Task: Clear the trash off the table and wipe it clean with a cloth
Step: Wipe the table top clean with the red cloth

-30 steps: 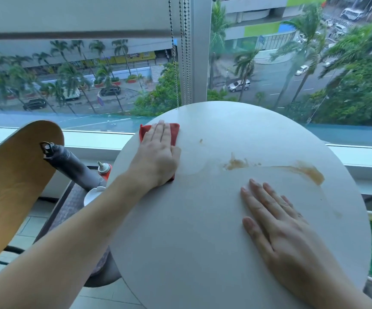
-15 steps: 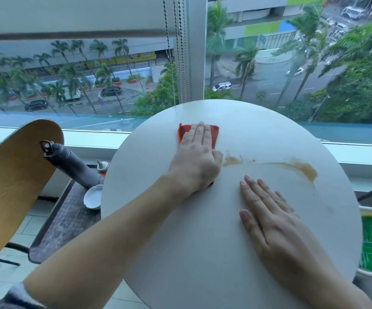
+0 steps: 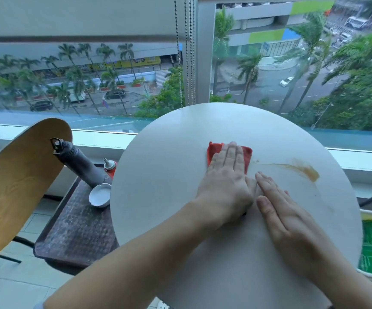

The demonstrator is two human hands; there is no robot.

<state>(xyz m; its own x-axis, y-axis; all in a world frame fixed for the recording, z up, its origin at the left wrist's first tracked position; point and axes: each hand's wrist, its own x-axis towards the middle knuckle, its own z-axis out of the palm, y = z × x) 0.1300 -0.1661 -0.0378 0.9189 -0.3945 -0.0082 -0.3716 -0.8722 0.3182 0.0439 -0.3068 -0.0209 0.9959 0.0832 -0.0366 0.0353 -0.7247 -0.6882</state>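
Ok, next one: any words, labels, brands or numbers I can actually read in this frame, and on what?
None can be read.
Yellow shopfront sign across the street: dark lettering, too blurred.
Blue street sign: too small.
Grey bottle and red squeeze bottle beside the table: no label visible.
Red cloth: plain.

Worktop [image 3: 158,175] surface is bare along its left and far edges, giving open passage there. Right hand [image 3: 292,226] lies flat at centre, just beside the left hand [image 3: 227,181], blocking travel toward the near-right edge. Brown smear [image 3: 303,170] lies unobstructed toward the right edge.
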